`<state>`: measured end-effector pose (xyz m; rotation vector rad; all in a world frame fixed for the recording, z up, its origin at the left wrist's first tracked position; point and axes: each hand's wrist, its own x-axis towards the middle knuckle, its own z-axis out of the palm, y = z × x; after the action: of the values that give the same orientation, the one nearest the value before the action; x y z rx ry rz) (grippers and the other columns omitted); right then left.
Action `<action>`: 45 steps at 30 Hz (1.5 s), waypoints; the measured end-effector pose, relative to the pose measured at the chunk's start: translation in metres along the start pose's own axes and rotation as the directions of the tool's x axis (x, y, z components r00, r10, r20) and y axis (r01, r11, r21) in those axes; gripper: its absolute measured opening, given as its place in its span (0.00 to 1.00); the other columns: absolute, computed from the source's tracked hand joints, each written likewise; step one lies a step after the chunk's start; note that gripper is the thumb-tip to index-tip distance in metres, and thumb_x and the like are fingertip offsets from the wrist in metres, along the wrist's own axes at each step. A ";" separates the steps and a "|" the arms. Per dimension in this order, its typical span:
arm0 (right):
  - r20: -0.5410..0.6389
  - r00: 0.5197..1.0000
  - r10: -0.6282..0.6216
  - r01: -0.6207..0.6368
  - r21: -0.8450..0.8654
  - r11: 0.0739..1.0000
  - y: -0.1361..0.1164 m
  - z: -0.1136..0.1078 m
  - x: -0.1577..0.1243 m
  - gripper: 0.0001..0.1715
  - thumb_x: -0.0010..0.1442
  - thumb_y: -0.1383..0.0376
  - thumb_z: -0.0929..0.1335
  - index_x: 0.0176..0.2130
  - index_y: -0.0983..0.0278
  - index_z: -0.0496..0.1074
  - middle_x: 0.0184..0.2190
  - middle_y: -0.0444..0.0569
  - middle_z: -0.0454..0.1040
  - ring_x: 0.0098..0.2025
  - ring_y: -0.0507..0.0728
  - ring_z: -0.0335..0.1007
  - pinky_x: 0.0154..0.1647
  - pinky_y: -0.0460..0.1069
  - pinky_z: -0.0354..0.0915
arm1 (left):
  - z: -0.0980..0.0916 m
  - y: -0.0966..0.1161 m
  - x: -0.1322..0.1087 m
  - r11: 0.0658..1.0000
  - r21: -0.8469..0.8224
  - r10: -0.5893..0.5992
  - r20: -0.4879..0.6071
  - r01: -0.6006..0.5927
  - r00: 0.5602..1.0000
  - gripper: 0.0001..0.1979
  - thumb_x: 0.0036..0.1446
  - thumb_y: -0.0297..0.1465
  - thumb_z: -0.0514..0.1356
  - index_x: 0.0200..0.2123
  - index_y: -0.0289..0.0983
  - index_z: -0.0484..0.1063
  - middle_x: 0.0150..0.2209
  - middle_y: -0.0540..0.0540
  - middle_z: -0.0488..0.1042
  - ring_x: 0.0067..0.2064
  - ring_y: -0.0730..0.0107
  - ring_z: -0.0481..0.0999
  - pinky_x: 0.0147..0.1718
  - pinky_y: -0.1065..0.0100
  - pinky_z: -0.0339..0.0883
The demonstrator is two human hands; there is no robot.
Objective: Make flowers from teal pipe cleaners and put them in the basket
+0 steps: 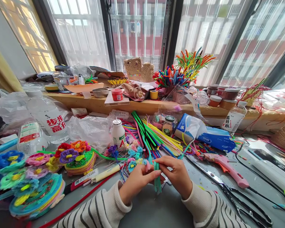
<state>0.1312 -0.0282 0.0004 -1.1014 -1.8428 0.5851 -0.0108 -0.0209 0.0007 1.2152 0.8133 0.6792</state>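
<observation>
Just above the bench (148,212), a turquoise bundle (157,184) of fuzzy stems is held between the left hand (140,175) and the right hand (177,175). Its upper part is pinched by the fingers of both, and its lower end is left hanging below them. The left thumb is laid across its front; the right thumb and forefinger are closed at its top. Both hands are angled inward from striped cuffs. Right of the bundle, scissors (217,180) and a pink glue gun (236,173) are laid. Beyond the bundle to the left, a white bottle (118,129) is marked with a red "A"; farther left, "步步高升" is printed on a large clear bottle (39,110). Almost straight beyond, what looks like a Starbucks emblem is borne by a jar (168,126). Far right, a smaller bottle (236,116) is labelled "喝开水".
</observation>
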 end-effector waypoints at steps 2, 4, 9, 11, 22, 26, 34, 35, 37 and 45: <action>-0.003 1.000 0.014 -0.014 0.037 0.999 0.002 0.000 0.000 0.12 0.51 0.68 0.60 0.34 0.61 0.71 0.27 0.47 0.72 0.29 0.52 0.66 0.30 0.45 0.61 | 0.000 0.001 0.001 0.999 -0.005 0.035 -0.016 -0.036 0.999 0.11 0.41 0.36 0.57 0.25 0.32 0.70 0.23 0.46 0.73 0.30 0.65 0.72 0.32 0.66 0.65; -0.018 0.999 0.050 -0.048 0.092 0.995 0.004 0.000 0.000 0.12 0.51 0.66 0.61 0.36 0.60 0.70 0.29 0.47 0.72 0.30 0.53 0.67 0.30 0.45 0.62 | -0.001 0.004 0.000 0.995 0.007 0.098 -0.079 -0.097 0.992 0.11 0.42 0.36 0.57 0.26 0.33 0.69 0.24 0.46 0.74 0.30 0.65 0.72 0.33 0.66 0.65; -0.032 0.991 0.131 -0.129 0.078 0.989 0.013 0.001 0.001 0.11 0.51 0.63 0.61 0.34 0.62 0.70 0.28 0.47 0.71 0.28 0.52 0.66 0.27 0.45 0.63 | -0.005 0.014 -0.002 0.985 0.098 0.171 -0.394 -0.144 0.903 0.12 0.43 0.37 0.55 0.30 0.35 0.68 0.28 0.46 0.74 0.34 0.64 0.72 0.31 0.69 0.64; -0.013 0.995 0.103 -0.103 -0.022 0.994 0.016 0.002 0.002 0.10 0.51 0.64 0.62 0.32 0.62 0.70 0.28 0.48 0.71 0.29 0.53 0.66 0.28 0.45 0.62 | -0.006 0.015 -0.003 0.986 0.124 0.155 -0.471 -0.109 0.868 0.13 0.43 0.38 0.55 0.30 0.35 0.67 0.30 0.45 0.74 0.35 0.63 0.72 0.27 0.71 0.64; 0.197 0.979 -0.047 0.118 -0.367 0.923 0.019 0.016 -0.003 0.15 0.52 0.70 0.59 0.37 0.58 0.69 0.35 0.48 0.68 0.37 0.55 0.60 0.36 0.50 0.58 | -0.008 0.011 -0.003 0.984 0.152 0.163 -0.530 -0.097 0.832 0.17 0.43 0.40 0.54 0.35 0.36 0.66 0.34 0.44 0.73 0.35 0.62 0.72 0.16 0.75 0.61; 0.055 0.998 -0.033 0.049 -0.325 0.944 0.017 0.010 0.000 0.12 0.50 0.68 0.62 0.36 0.61 0.69 0.32 0.48 0.69 0.35 0.55 0.61 0.37 0.49 0.59 | -0.008 0.012 -0.003 0.986 0.135 0.155 -0.532 -0.098 0.833 0.18 0.42 0.41 0.54 0.35 0.36 0.66 0.33 0.45 0.74 0.36 0.62 0.72 0.15 0.75 0.60; -0.362 0.916 0.171 -0.191 -0.020 0.981 0.019 -0.012 0.006 0.10 0.50 0.62 0.62 0.33 0.65 0.66 0.28 0.48 0.70 0.27 0.53 0.65 0.28 0.46 0.62 | -0.011 0.009 -0.002 0.988 0.075 0.155 -0.518 -0.135 0.841 0.17 0.42 0.40 0.55 0.34 0.35 0.68 0.32 0.43 0.74 0.34 0.62 0.73 0.16 0.75 0.59; -0.355 0.913 0.202 -0.206 0.026 0.978 0.020 -0.013 0.006 0.12 0.50 0.61 0.61 0.34 0.65 0.67 0.28 0.48 0.70 0.27 0.53 0.65 0.26 0.46 0.62 | -0.011 0.008 -0.001 0.988 0.062 0.151 -0.521 -0.139 0.840 0.18 0.42 0.40 0.55 0.35 0.35 0.68 0.32 0.43 0.74 0.34 0.62 0.73 0.15 0.75 0.58; -0.315 0.918 0.243 -0.228 0.084 0.970 0.020 -0.014 0.006 0.12 0.51 0.60 0.60 0.32 0.65 0.67 0.25 0.47 0.70 0.23 0.52 0.65 0.22 0.45 0.62 | -0.012 0.005 0.000 0.987 0.018 0.146 -0.536 -0.162 0.831 0.19 0.42 0.40 0.55 0.36 0.34 0.68 0.31 0.43 0.74 0.33 0.62 0.73 0.15 0.75 0.58; -0.371 0.900 0.230 -0.260 -0.030 0.965 0.020 -0.015 0.006 0.11 0.53 0.60 0.58 0.27 0.65 0.63 0.20 0.44 0.65 0.22 0.51 0.60 0.24 0.45 0.58 | -0.013 0.009 0.000 0.900 -0.285 0.157 -0.494 -0.330 0.855 0.20 0.46 0.42 0.50 0.28 0.30 0.70 0.27 0.42 0.75 0.33 0.63 0.72 0.33 0.67 0.64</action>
<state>0.1519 -0.0138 -0.0048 -1.4064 -1.4251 0.4160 -0.0222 -0.0124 0.0075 0.8316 0.8758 1.3093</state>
